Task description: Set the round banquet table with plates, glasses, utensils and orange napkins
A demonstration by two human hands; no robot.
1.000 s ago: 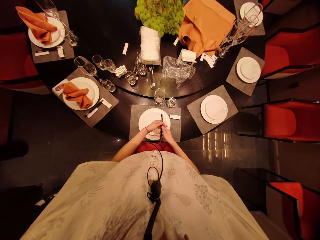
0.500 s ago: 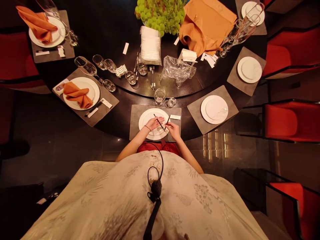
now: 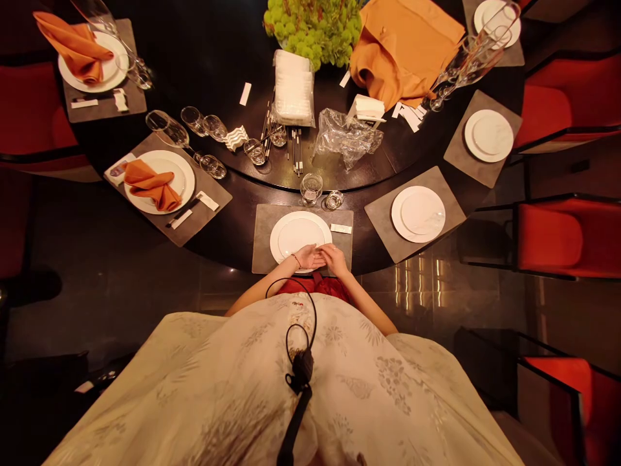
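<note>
My left hand (image 3: pixel 308 257) and my right hand (image 3: pixel 334 259) meet over the near rim of a white porcelain plate (image 3: pixel 301 237). Their fingertips touch, and anything between them is hidden. The plate lies on a grey placemat (image 3: pixel 264 241). A small white paper slip (image 3: pixel 340 228) sits on the mat beyond my right hand. No chopsticks show in this view. A thin bracelet circles my left wrist.
A round dark table (image 3: pixel 233 223) holds further place settings, orange napkins (image 3: pixel 150 186), stemmed glasses (image 3: pixel 167 129), a plastic bag (image 3: pixel 347 138) and green flowers (image 3: pixel 313 29). Two small glasses (image 3: pixel 311 189) stand just beyond my mat. Red chairs (image 3: pixel 548 236) line the right side.
My hands have come together toward the plate's near rim. The dark chopsticks visible between them earlier no longer show. The whole view has shifted slightly.
</note>
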